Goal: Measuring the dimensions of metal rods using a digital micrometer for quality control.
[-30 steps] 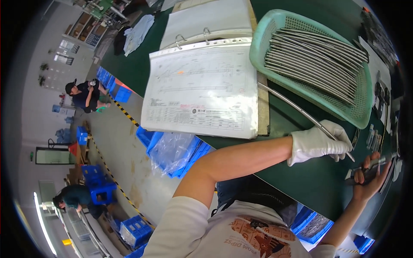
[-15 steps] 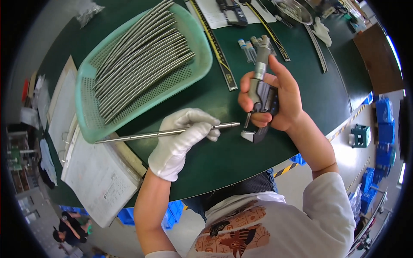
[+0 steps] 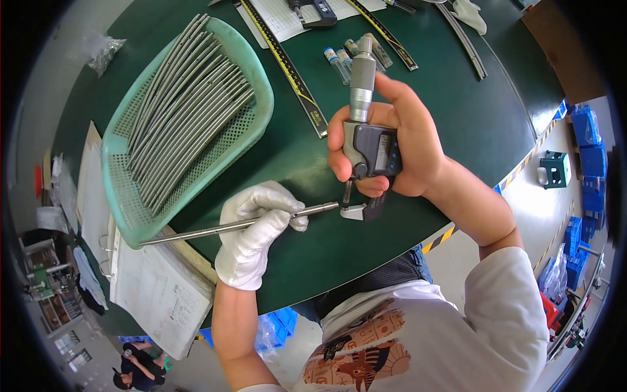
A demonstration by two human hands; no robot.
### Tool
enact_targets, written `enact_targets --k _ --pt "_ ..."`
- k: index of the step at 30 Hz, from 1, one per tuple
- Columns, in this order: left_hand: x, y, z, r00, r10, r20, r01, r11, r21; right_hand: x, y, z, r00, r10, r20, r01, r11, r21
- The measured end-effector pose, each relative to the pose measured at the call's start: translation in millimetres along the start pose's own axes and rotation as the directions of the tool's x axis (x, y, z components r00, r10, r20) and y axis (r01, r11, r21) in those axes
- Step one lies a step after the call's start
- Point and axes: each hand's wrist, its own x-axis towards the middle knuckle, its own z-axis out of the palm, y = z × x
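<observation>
At the far left a crumpled clear plastic bag (image 3: 104, 53) lies at the edge of the dark green table (image 3: 457, 130), and lower down an open ring binder (image 3: 157, 291) with printed sheets reaches to the table's near edge. Below it, on the floor beyond, a person in dark clothing (image 3: 140, 367) appears small. Beside the binder stands a pale green perforated basket (image 3: 263, 98), tilted in the view and holding a layer of metal rods (image 3: 189, 117) lying roughly side by side. The left hand (image 3: 247, 238), in a white glove, has its grip closed around a slim metal rod (image 3: 320, 208), the fingertips pinching it toward its right end; its other end reaches the basket's near corner, though whether the two touch I cannot tell. Above, a yellow-and-black ruler (image 3: 281, 63) slants down the table, and small glass vials (image 3: 336, 65) lie to its right. The rod's right end sits just beside the measuring gap of a micrometer (image 3: 369, 140), which the bare right hand (image 3: 415, 147) holds upright, its grip wrapped around the frame with the thumb by the barrel. Farther right are a second ruler (image 3: 388, 39), thin metal strips (image 3: 464, 42) and, off the table, blue crates (image 3: 588, 153).
</observation>
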Motion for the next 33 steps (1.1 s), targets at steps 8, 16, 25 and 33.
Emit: enact_targets --k 8,16,25,33 --pt "0.8 -0.7 -0.2 0.999 0.036 0.028 -0.036 0.999 0.01 0.4 0.3 -1.0 0.998 0.064 -0.028 -0.065 0.996 -0.057" --pt "0.0 0.3 0.4 1.0 -0.013 0.023 0.013 0.999 0.03 0.6 1.8 -3.9 0.997 0.075 0.03 -0.074 0.997 -0.007" --pt "-0.1 1.5 0.3 0.999 -0.023 0.045 0.02 0.998 0.066 -0.1 2.1 -2.8 0.991 0.108 0.08 -0.106 0.994 -0.034" --pt "0.0 0.8 0.4 0.998 -0.008 0.058 0.003 0.997 0.077 0.9 4.3 -0.2 0.994 0.109 -0.018 -0.11 0.992 -0.062"
